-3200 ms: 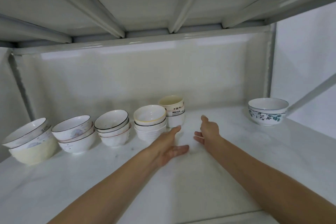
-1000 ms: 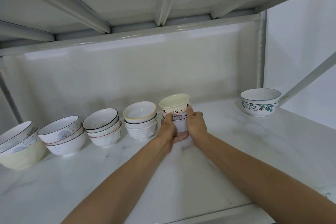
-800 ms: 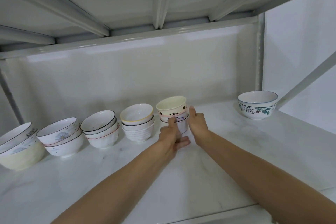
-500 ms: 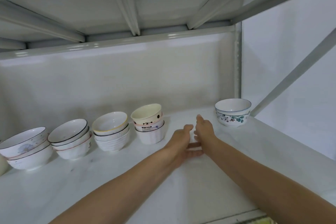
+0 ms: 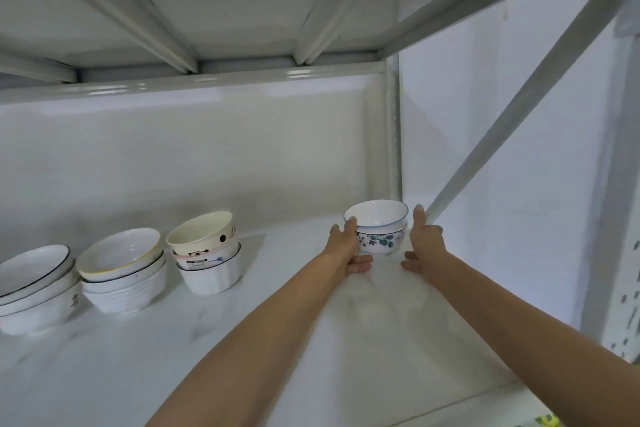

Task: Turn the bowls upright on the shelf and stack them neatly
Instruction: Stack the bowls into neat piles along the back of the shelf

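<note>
Bowls sit upright in several stacks along a white marble-patterned shelf (image 5: pixel 242 340) inside a pale grey metal rack. Far to the right, near the rack's rear corner post (image 5: pixel 393 135), stands a short stack of white ceramic bowls with blue rims and a green-and-blue floral band (image 5: pixel 379 236); it looks like two bowls nested, the upper one sitting level in the lower. Both of the person's bare arms reach forward to this floral stack. The left hand (image 5: pixel 344 248) lies against the stack's left side, thumb up by the upper rim and fingers extended low beside the base, touching it. The right hand (image 5: pixel 424 244) is on the stack's right side with thumb raised and fingers stretched toward the base; whether it touches the bowl or stops just short cannot be told. Neither hand's grip is closed: the fingers of both are straight and spread apart, flanking the stack rather than curling round it. Well apart to the left is a taller stack topped by a cream bowl with black panda faces (image 5: pixel 202 236), resting in a pink-rimmed bowl and a white fluted bowl. Just beside that, further left, is a stack topped by a white bowl with a yellow rim (image 5: pixel 119 253) over ribbed white bowls. At the left edge, partly cut off, is a stack of white bowls with thin black rims (image 5: pixel 33 274). Above everything runs the ribbed underside of the next shelf (image 5: pixel 225 17).
</note>
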Tool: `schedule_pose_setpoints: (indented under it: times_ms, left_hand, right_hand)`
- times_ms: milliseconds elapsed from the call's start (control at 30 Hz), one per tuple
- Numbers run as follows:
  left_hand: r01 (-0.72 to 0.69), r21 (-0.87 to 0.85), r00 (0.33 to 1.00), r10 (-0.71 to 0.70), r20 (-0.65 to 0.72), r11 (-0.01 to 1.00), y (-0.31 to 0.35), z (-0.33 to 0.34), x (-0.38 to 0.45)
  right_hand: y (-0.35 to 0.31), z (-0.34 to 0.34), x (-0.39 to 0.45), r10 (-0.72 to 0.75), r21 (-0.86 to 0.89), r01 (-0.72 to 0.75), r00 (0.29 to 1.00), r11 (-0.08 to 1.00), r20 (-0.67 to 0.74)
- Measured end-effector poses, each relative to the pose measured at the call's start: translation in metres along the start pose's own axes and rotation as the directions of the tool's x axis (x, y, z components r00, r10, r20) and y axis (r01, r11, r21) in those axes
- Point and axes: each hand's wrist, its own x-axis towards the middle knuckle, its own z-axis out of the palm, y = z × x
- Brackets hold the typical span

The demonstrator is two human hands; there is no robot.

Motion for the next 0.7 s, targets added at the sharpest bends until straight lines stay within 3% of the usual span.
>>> schedule_pose_setpoints:
  times_ms: [167,267,433,700]
  left_hand:
    - [-0.006,-0.026,0.999,0.007,0.039,1.000,-0.001,0.016,0.008]
    - [-0.021,-0.071,0.999,0.024,0.033,0.997,-0.003,0.019,0.008]
    - [-0.079,-0.113,0.993,0.069,-0.092,0.990,-0.011,0.010,0.007]
    - [-0.107,-0.184,0.966,0.058,-0.252,0.977,-0.027,-0.056,0.011]
  right_hand:
    - [-0.012,0.005,0.003,-0.033,-0.082,0.051,0.978,0.995,0.208]
    - [-0.009,0.010,0.007,-0.027,-0.053,0.040,0.977,0.998,0.212]
    - [-0.003,0.025,0.004,0.004,-0.005,-0.003,0.965,1.000,0.263]
    - [0.003,0.077,-0.028,-0.074,-0.063,0.112,0.898,0.992,0.433]
